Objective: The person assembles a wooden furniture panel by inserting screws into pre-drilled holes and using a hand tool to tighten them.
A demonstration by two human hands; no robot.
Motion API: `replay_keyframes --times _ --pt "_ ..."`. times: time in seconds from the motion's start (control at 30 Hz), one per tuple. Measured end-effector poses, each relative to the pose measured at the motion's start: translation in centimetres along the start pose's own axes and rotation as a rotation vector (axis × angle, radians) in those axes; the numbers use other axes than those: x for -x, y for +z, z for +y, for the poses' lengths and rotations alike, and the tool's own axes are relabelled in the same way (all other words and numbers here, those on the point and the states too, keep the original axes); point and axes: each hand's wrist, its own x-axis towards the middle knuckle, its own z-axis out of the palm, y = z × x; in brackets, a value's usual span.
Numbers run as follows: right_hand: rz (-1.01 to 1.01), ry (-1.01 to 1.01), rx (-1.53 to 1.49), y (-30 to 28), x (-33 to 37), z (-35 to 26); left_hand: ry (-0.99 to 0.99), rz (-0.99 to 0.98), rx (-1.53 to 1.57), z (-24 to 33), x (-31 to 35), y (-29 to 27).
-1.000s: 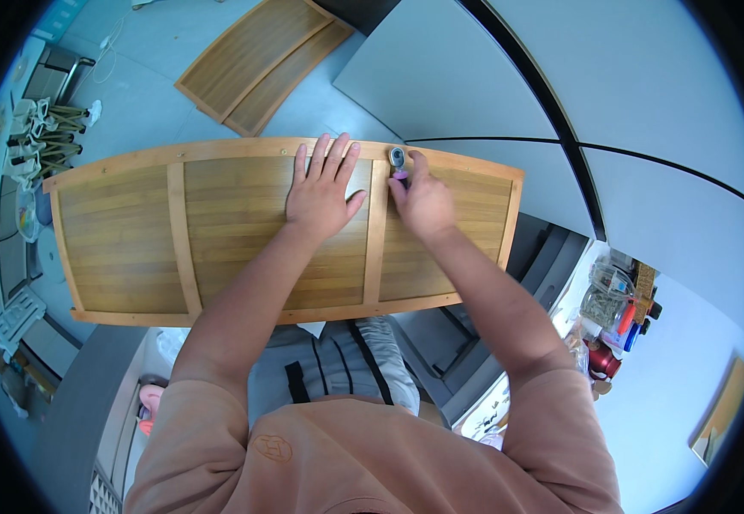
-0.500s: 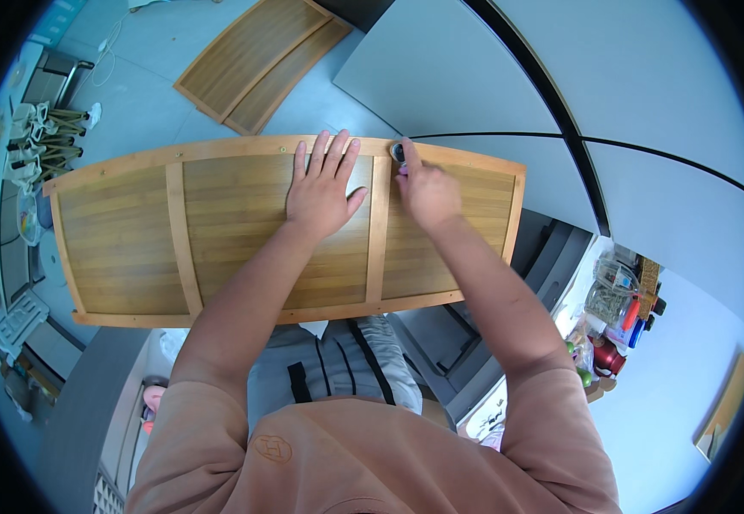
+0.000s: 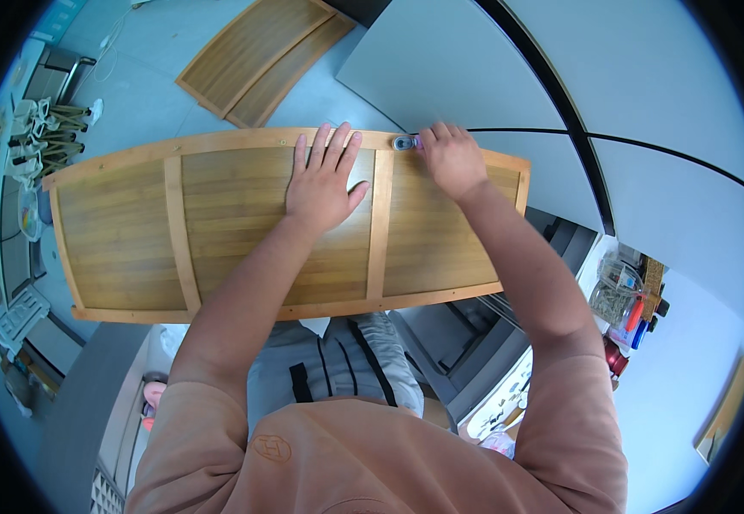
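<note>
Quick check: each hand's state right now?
Left hand: open, fingers spread, resting on the long, brown, framed wooden panel.
Right hand: closed, holding a silver, round-headed, purple-handled tool.

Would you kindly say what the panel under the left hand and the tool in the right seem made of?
Panel: likely wood or bamboo, satin finish; striped grain, soft sheen. Tool: head probably polished metal, silvery; purple part perhaps plastic.

One wide fisheye view from head height, steeply downward, near the wooden panel (image 3: 226,227)
</note>
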Motion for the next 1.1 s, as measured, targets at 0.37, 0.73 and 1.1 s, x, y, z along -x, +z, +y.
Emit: replay_keyframes --times 0.37,0.73,1.1 --pt "0.112 0.472 -0.545 -1.0 3.4 -10.9 -0.001 -0.007 0.032 -0.1 0.3 0.1" --pt "-0.086 -0.161 -0.326 -1.7 2.6 -5.1 -0.013 -0.066 0.008 0.3 0.0 -0.3" --pt "0.06 -0.512 -0.151 -1.6 -4.1 -6.3 -0.051 -0.102 0.561 -3.6 -2.0 -5.1"
